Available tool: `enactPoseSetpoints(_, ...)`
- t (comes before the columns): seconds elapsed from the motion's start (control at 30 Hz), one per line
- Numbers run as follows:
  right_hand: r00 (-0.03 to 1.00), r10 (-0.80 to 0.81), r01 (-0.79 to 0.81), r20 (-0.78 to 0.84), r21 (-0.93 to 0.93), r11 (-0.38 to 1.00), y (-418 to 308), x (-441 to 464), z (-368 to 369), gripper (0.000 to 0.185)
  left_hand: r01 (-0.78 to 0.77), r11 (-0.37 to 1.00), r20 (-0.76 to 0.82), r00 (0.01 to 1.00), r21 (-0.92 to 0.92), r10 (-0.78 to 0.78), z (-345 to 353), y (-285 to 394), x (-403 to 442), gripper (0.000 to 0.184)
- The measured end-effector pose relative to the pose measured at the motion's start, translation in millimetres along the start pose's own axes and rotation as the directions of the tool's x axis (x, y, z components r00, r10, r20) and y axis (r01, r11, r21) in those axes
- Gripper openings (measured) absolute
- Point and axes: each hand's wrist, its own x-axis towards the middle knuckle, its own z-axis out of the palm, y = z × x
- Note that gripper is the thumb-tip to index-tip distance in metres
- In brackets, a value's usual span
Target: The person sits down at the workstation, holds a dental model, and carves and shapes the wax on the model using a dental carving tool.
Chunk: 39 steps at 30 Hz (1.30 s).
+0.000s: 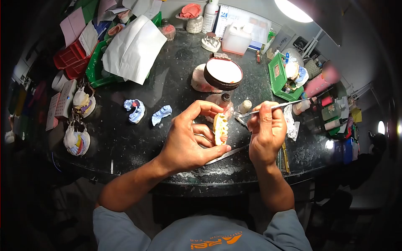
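Near the middle of the dark table, my left hand holds a yellowish dental model between thumb and fingers, its row of teeth facing right. My right hand grips a thin metal tool like a pen; one end points left toward the model and the other reaches up to the right. The tool's left tip is near the model, but I cannot tell whether they touch. Just behind the model stands a small dark-capped bottle. A round container with a white top is farther back.
Blue impression pieces lie left of my left hand. Two articulated dental models stand at the far left. Green bins are at the back left and right. A yellowish tool lies beside my right wrist. A lamp hangs above.
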Motion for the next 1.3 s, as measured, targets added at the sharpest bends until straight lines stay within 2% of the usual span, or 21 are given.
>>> enactPoseSetpoints(0.17,0.987,-0.147,0.147,0.066,-0.003,0.989,-2.5,-14.2,3.1,0.015,-0.001,1.0,-0.029,1.0,0.015,0.002,0.0,-1.5,0.5,0.069)
enactPoseSetpoints(0.33,0.99,-0.119,0.12,0.074,-0.008,0.993,-2.1,-18.7,6.1,0.016,0.007,0.999,-0.049,0.999,0.042,-0.005,0.0,0.8,0.3,0.072)
enactPoseSetpoints(0.57,0.949,-0.258,0.273,0.183,-0.061,0.96,-0.2,-19.2,5.5,0.017,-0.018,0.999,-0.083,0.996,0.03,0.021,1.3,-0.1,0.5,0.067)
enactPoseSetpoints(0.67,0.945,-0.269,0.285,0.185,-0.064,0.956,0.1,-21.0,5.8,0.018,-0.011,0.999,-0.082,0.997,0.031,0.014,0.6,0.5,1.1,0.066)
enactPoseSetpoints(0.77,0.956,-0.268,0.274,0.124,-0.04,0.961,1.2,-19.5,8.6,0.016,-0.014,0.999,-0.094,0.995,0.039,0.017,0.9,-1.4,1.5,0.065)
enactPoseSetpoints(0.87,0.998,-0.065,0.065,0.009,-0.071,0.995,-4.2,-18.6,10.8,0.014,0.004,0.999,-0.111,0.994,0.04,0.0,1.0,-1.2,1.7,0.065)
enactPoseSetpoints(0.9,0.999,-0.03,0.03,-0.042,-0.004,1.0,0.5,-15.9,12.1,0.013,0.001,0.999,-0.117,0.993,0.039,0.003,1.3,-1.3,1.9,0.065)
enactPoseSetpoints(0.97,1.0,0.013,-0.013,-0.007,0.031,0.999,3.9,-10.9,5.7,0.012,-0.003,0.999,-0.13,0.992,0.04,0.008,1.6,-1.7,2.1,0.065)
enactPoseSetpoints(1.07,0.998,-0.051,0.05,-0.03,-0.017,0.999,10.2,-6.5,6.6,0.011,-0.012,0.999,-0.137,0.99,0.05,0.019,1.6,-1.2,1.8,0.065)
enactPoseSetpoints(1.3,0.998,-0.05,0.048,-0.025,-0.074,0.996,12.2,-3.9,3.4,0.013,-0.021,0.998,-0.141,0.99,0.053,0.029,1.2,-1.6,2.4,0.065)
